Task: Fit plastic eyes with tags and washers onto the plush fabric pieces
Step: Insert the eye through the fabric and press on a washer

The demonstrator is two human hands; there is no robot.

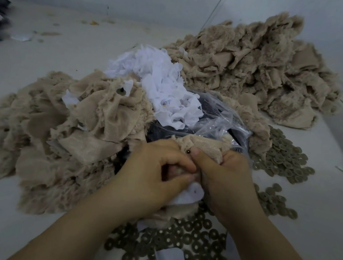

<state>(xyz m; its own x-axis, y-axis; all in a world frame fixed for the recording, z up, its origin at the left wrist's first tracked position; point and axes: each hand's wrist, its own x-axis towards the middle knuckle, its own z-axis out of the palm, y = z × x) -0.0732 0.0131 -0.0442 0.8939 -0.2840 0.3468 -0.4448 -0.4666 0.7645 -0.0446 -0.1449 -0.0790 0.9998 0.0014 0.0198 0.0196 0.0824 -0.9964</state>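
Beige plush piece (204, 148) held centre-front over table (25, 220), small dark plastic eye (188, 151) poking through it. Left hand (150, 170) and right hand (227, 175), fingers curled, pinch fabric together; white tag (190, 193) tucked between them. Washers (184, 246) scattered below and right. White tag heap (163, 85), clear plastic bag (217, 122) behind; plush piles left (48, 125) and far right (259, 71).
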